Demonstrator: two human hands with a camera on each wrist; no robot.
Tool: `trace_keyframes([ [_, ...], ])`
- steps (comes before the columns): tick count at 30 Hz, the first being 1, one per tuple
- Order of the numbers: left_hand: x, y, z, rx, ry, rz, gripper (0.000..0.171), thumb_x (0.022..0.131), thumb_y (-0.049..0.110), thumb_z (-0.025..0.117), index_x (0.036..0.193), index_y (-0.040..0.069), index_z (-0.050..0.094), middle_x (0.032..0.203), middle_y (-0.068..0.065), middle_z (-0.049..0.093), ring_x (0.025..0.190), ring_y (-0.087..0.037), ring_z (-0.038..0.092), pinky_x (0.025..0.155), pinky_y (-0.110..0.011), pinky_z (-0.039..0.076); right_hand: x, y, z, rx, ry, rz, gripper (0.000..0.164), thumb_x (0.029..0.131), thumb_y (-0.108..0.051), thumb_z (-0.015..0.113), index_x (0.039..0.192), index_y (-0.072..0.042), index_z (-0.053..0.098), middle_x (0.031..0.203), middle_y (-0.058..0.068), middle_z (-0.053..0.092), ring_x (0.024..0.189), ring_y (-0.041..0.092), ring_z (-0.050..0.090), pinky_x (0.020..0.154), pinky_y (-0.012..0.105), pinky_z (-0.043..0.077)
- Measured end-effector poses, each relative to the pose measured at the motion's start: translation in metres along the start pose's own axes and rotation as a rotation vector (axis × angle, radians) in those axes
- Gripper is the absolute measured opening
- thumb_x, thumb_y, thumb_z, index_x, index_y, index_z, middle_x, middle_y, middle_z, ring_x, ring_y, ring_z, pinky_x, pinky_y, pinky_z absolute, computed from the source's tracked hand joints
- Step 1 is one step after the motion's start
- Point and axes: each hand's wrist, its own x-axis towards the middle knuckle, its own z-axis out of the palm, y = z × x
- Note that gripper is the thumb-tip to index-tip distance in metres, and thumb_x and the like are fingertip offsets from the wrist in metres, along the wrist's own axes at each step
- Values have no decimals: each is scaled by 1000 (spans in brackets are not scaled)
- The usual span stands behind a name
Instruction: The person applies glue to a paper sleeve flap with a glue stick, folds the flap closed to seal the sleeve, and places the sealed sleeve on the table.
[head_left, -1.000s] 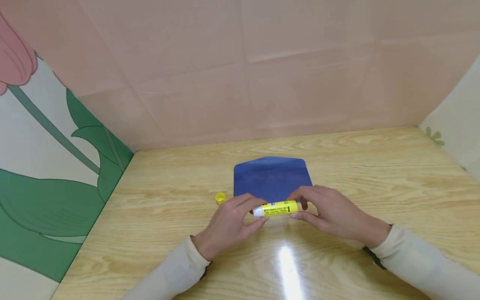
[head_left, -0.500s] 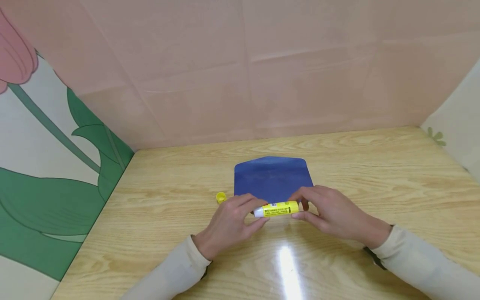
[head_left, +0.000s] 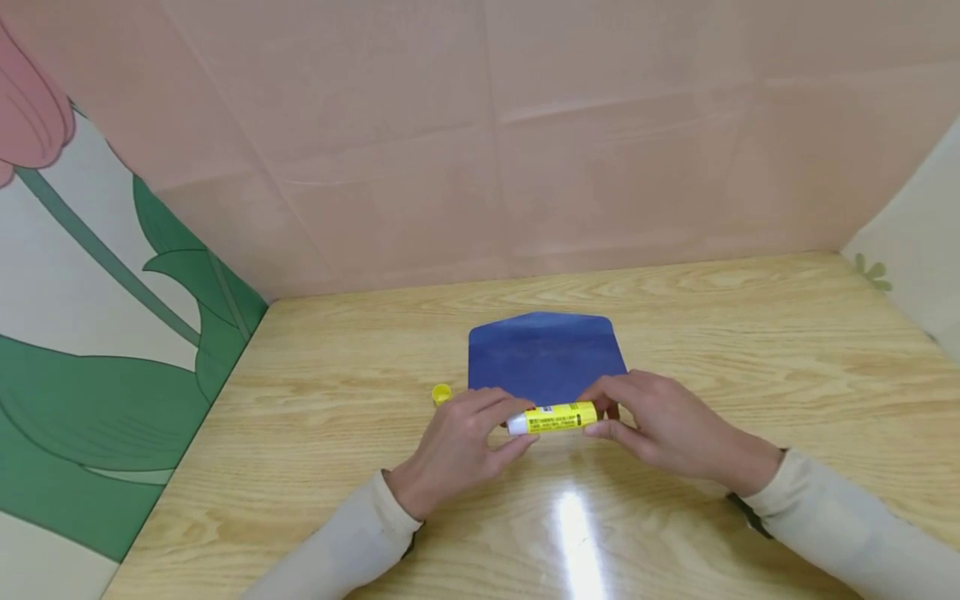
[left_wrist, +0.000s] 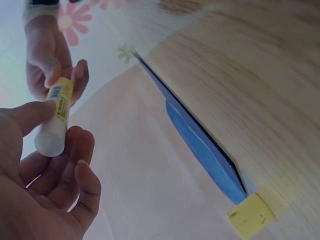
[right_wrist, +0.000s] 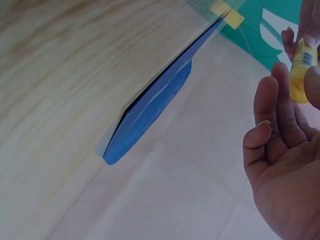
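A yellow glue stick (head_left: 561,417) with a white end lies level between both hands, above the table's near middle. My left hand (head_left: 465,446) pinches its white end between thumb and fingers. At its yellow end, my right hand (head_left: 667,425) grips with thumb and forefinger. In the left wrist view the glue stick (left_wrist: 57,110) shows its pale round tip and a barcode label. Just behind it a blue envelope (head_left: 543,358) lies with its flap spread away from me; the hands overlap its near edge. The yellow cap (head_left: 442,395) stands left of the envelope, beside my left hand.
The wood-grain table (head_left: 337,358) meets a pink cloth backdrop (head_left: 390,167) at its far edge. A panel with painted leaves (head_left: 90,408) borders the left side, and a pale panel (head_left: 915,242) the right. Light glares off the table in front of the hands.
Almost nothing differs: both hands keep their hold on the glue stick, which has shifted very slightly right in the view. The envelope and the cap stay in place.
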Motion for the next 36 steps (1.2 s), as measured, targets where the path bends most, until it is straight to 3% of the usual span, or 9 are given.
trace_keyframes([
  [11, 0, 0, 0, -44, 11, -16, 26, 78, 29, 78, 101, 16, 73, 89, 7, 72, 72, -1, 62, 67, -17, 49, 0, -1, -1, -8, -30, 23, 17, 84, -31, 71, 98, -27, 61, 75, -24, 47, 64, -5, 39, 57, 15, 35],
  [24, -1, -2, 0, -19, 59, 36, 25, 77, 31, 79, 96, 16, 74, 83, 7, 73, 65, 1, 58, 62, -12, 44, 1, -3, -2, -12, -98, 52, 8, 90, -29, 65, 97, -28, 61, 71, -26, 46, 62, -7, 38, 57, 14, 35],
  [36, 0, 1, 1, -39, 32, 8, 25, 76, 29, 80, 97, 15, 75, 85, 6, 73, 65, -2, 60, 62, -13, 44, 0, -2, 0, -11, -127, 33, 8, 95, -24, 58, 91, -30, 59, 68, -27, 41, 62, -5, 36, 59, 16, 33],
])
